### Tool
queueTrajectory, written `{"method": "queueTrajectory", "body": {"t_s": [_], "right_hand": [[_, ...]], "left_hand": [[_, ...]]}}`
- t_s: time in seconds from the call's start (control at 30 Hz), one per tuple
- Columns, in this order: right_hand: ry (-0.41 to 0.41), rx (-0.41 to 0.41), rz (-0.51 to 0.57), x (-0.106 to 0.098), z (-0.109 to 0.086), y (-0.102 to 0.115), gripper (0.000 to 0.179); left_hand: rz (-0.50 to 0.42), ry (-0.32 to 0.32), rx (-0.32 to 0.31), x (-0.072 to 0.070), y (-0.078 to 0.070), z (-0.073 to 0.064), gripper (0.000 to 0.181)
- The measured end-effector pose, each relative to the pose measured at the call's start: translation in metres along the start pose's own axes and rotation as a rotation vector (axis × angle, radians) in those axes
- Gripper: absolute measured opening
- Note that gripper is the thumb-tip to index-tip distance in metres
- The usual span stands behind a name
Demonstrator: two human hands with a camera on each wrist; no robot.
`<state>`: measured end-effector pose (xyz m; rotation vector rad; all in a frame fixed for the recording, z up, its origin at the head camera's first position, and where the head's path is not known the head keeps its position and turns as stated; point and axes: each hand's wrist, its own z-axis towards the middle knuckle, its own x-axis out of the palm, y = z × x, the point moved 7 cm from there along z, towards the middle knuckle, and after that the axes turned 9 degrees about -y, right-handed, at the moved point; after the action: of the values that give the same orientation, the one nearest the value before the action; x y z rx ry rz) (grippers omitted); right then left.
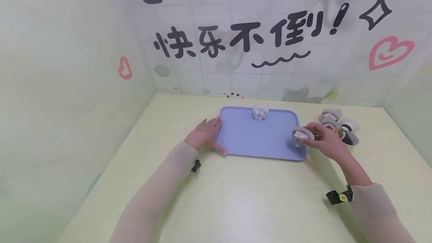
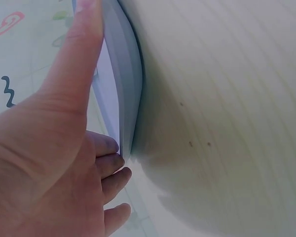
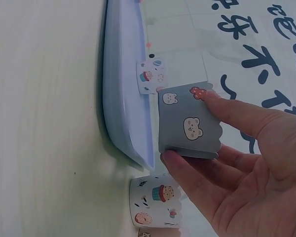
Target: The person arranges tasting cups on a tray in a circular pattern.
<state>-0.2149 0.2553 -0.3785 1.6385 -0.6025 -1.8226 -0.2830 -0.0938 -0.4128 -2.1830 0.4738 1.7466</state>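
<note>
A grey paper cupcake cup (image 1: 295,140) with a scalloped rim is pinched between thumb and fingers of my right hand (image 1: 326,142), over the right end of the blue tray (image 1: 253,138). In the right wrist view this cup (image 3: 182,116) shows small white animal faces on its side. My left hand (image 1: 204,135) touches the tray's left end, its fingers along the left rim and its thumb at the front corner. The left wrist view shows the thumb (image 2: 74,64) stretched along the tray's edge. A white patterned cup (image 1: 260,113) stands at the back rim of the tray.
Right of the tray, several more paper cups (image 1: 349,124) sit clustered on the pale wooden table (image 1: 236,198). One white cup (image 3: 155,202) with cupcake prints appears below the held one in the right wrist view. A printed wall (image 1: 209,81) rises behind the table.
</note>
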Motion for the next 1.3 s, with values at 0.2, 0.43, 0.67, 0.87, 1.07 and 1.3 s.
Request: {"method": "queueTrajectory", "body": {"t_s": [0.2,0.43,0.67,0.87,1.07,1.3], "right_hand": [[-0.009,-0.011,-0.005,0.001,0.002,0.001,0.054],[0.011,0.01,-0.026,0.004,0.006,-0.001,0.062],[0.011,0.024,-0.026,0.006,0.008,-0.001,0.063],[0.021,0.056,0.003,0.009,0.01,-0.002,0.066],[0.021,0.062,0.01,0.011,0.013,-0.003,0.067],[0.014,0.064,-0.008,0.012,0.016,-0.002,0.069]], "left_hand": [[0.013,-0.004,0.012,-0.002,-0.001,-0.002,0.134],[0.022,-0.006,0.009,-0.003,-0.002,-0.002,0.134],[0.014,-0.004,0.003,-0.002,-0.001,-0.002,0.135],[0.0,0.004,-0.003,-0.002,-0.001,-0.003,0.135],[-0.004,-0.004,0.0,-0.002,-0.002,-0.002,0.135],[0.0,-0.005,0.003,-0.001,-0.001,-0.001,0.136]]}}
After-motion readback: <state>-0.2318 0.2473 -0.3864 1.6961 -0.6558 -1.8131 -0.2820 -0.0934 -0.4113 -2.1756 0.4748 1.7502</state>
